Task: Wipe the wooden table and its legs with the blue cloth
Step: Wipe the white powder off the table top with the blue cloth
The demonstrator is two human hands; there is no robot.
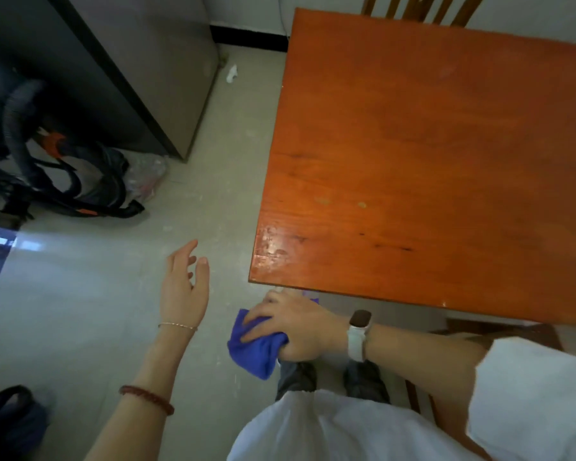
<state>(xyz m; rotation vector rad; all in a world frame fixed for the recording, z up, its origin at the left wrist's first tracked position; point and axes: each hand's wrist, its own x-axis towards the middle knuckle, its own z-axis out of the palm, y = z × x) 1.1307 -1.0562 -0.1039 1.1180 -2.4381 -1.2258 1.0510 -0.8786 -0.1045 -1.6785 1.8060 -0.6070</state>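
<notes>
Blue cloth [256,347], bunched and soft, is gripped in a person's right hand [296,327] just below the near corner of the wooden table, the fingers [256,319] curled over its upper folds while a loose flap hangs below the palm. The left hand [185,287] hovers apart over the tiled floor [97,294], its fingers relaxed and spread, holding nothing. Orange-brown and glossy, the tabletop [429,161] shows pale marks near that corner; its legs are hidden beneath the top from this view. Such a cloth is likely light and limp, folding around whatever it meets, so a broad grasp across its middle, as here, should keep it from slipping when pressed along a leg. A white watch [358,334] sits on the right wrist; a chair back [413,5] stands beyond.
</notes>
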